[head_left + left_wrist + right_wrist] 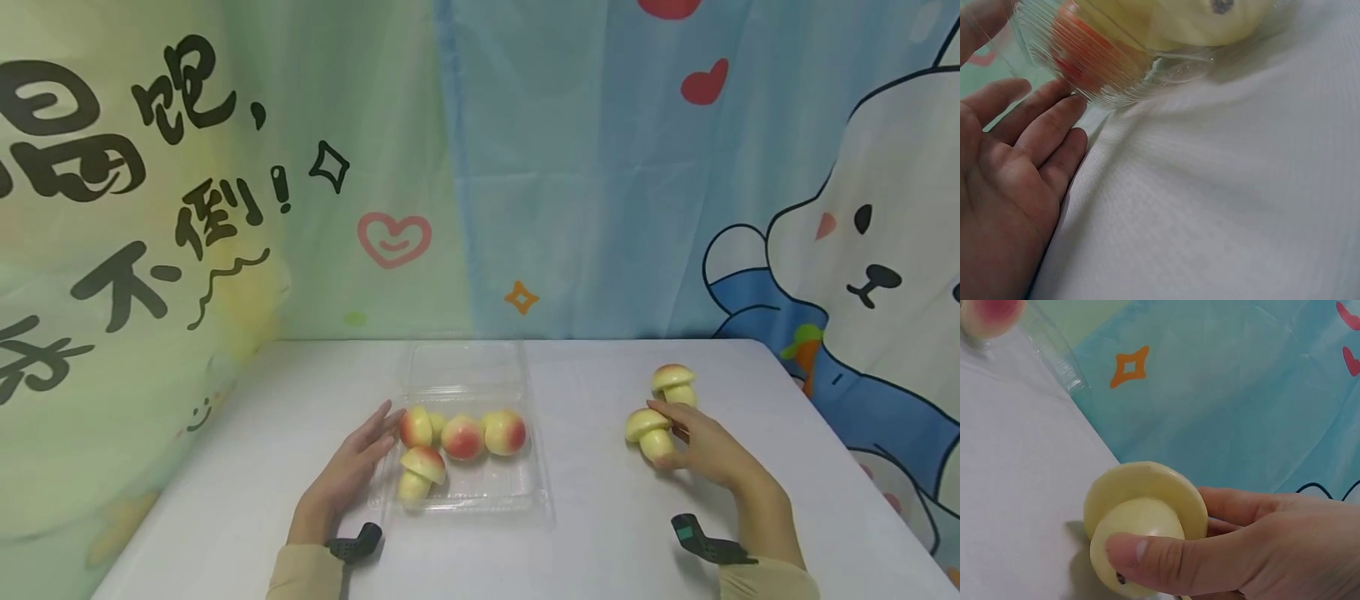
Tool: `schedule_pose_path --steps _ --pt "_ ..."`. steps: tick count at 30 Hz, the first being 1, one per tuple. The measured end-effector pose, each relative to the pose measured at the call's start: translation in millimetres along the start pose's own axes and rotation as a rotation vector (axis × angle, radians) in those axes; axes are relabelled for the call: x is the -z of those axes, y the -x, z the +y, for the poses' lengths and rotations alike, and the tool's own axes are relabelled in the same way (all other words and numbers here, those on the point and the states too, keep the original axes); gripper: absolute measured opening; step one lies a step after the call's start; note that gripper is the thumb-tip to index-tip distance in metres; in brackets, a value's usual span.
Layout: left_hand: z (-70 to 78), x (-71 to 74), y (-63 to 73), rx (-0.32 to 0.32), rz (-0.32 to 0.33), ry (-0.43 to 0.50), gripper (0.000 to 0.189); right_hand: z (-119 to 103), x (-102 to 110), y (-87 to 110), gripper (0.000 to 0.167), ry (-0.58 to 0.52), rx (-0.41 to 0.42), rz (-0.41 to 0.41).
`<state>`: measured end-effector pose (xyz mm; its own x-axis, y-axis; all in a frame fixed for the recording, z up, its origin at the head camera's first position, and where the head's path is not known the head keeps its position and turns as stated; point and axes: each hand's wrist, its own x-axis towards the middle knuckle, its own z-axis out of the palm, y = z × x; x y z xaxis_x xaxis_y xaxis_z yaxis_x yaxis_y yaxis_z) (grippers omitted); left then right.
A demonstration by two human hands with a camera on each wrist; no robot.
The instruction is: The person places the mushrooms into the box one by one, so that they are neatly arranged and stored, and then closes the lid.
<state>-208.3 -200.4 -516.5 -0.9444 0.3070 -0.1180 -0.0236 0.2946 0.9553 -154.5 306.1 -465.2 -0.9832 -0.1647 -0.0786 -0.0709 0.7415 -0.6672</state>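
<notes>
My right hand (pixel 708 446) grips a toy mushroom (pixel 647 427), pale yellow with a rounded cap, at the right of the table. The right wrist view shows the thumb pressed over the mushroom's stem (pixel 1138 522) and the other fingers behind it. Just beyond lies a second mushroom (pixel 675 382) with a reddish cap top. My left hand (pixel 356 465) rests beside a clear plastic box (pixel 498 504), its fingers extended along the left wall. Inside the box are several red-and-yellow mushrooms (pixel 462 438), one at the front left (pixel 422 473). The left hand holds nothing.
The box's clear lid (pixel 467 367) stands open toward the back of the white table (pixel 592 533). Behind the table hangs a printed curtain (pixel 585 183) with hearts, writing and a cartoon bear.
</notes>
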Motion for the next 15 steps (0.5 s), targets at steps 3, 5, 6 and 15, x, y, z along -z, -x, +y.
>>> schedule_pose_path --steps 3,5,6,15 --pt "0.2 0.4 -0.5 -0.004 0.003 -0.011 0.069 -1.9 0.2 -1.4 0.087 0.023 0.002 0.01" --pt "0.4 0.3 -0.1 -0.01 0.003 -0.009 0.069 -2.1 -0.1 -2.0 0.087 0.019 -0.001 0.009" --pt "0.6 0.1 0.1 -0.01 0.004 -0.008 0.069 -2.0 -0.4 -2.2 0.088 0.02 -0.004 0.009" --pt "0.3 -0.7 -0.8 0.015 0.003 0.024 0.07 0.1 -2.2 -3.2 0.092 0.009 -0.015 0.011"
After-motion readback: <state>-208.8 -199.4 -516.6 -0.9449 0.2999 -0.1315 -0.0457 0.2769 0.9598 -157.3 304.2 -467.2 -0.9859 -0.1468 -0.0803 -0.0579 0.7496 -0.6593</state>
